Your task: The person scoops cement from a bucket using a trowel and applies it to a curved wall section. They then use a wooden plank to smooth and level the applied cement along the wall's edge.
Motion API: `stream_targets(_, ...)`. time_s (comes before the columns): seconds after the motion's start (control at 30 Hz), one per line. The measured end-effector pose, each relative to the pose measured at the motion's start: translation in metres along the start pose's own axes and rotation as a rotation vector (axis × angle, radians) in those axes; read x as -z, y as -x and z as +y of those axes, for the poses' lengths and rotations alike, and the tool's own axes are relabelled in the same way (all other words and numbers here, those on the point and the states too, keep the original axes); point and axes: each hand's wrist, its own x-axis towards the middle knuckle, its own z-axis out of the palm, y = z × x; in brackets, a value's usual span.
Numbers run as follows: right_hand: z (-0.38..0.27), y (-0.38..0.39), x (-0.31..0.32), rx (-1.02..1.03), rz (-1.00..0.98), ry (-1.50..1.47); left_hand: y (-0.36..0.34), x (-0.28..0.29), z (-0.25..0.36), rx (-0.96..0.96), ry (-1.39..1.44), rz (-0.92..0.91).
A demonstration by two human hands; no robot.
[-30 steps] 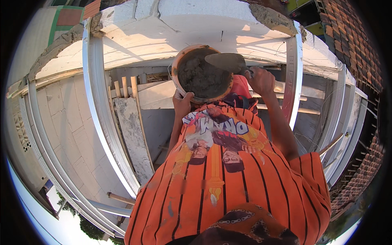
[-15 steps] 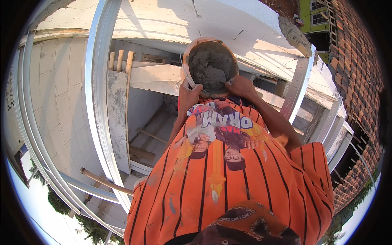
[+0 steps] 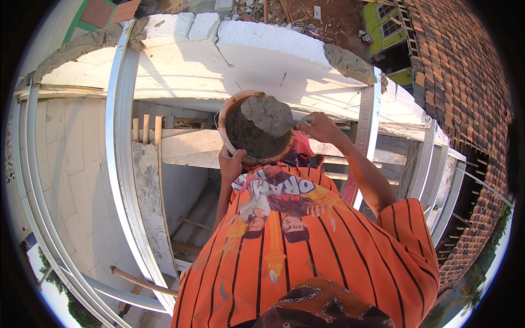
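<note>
A round bucket (image 3: 222, 127) of wet grey mortar (image 3: 240, 136) is in front of my body, its rim smeared. Low on its left side, my left hand (image 3: 232, 162) is closed on the rim. My right hand (image 3: 319, 129) grips the handle of a trowel (image 3: 298, 126) at the bucket's right edge. A thick heap of mortar (image 3: 267, 115) covers the trowel's blade, which lies over the bucket's mouth. The heap hides most of the blade.
A white block wall (image 3: 268, 46) with mortar patches runs across ahead. Shiny metal channels (image 3: 116, 115) rise at left, with another metal channel (image 3: 369, 128) at right. Below are a horizontal beam (image 3: 191, 148) and a deep drop. A tiled roof (image 3: 456, 65) stands far right.
My right hand has left the bucket's rim area and lifted the trowel, loaded with mortar, up and right. The bucket has shifted left and down in view; my left hand stays on its rim.
</note>
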Motion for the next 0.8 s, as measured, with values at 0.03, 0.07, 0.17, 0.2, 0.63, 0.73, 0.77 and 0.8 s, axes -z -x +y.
stream_targets(0.03, -0.002, 0.005, 0.015, -0.007, 0.004, -0.085, -0.002, 0.0, 0.001, -0.008, 0.003, -0.011)
stream_targets(0.07, -0.009, 0.013, 0.035, -0.027, 0.008, -0.138, -0.001, -0.005, 0.007, -0.017, 0.012, -0.005)
stream_targets(0.17, -0.028, 0.035, 0.096, 0.123, 0.194, -0.132, 0.001, -0.008, 0.016, 0.024, -0.002, -0.013)
stream_targets(0.2, -0.033, 0.042, 0.114, 0.163, 0.285, -0.081, 0.001, -0.007, 0.016, 0.018, -0.005, -0.021)
stream_targets(0.63, -0.041, 0.015, 0.136, 0.068, 0.916, 0.549, -0.009, 0.004, -0.006, -0.035, -0.052, -0.011)
stream_targets(0.73, -0.058, 0.005, 0.165, 0.145, 0.821, 0.464, -0.002, -0.002, 0.011, -0.012, -0.031, -0.015)
stream_targets(0.77, -0.061, -0.008, 0.171, 0.163, 0.746, 0.484, 0.001, -0.005, 0.019, -0.004, -0.005, -0.006)
stream_targets(0.8, -0.067, -0.02, 0.175, 0.177, 0.679, 0.498, -0.002, -0.005, 0.018, -0.004, 0.001, -0.014)
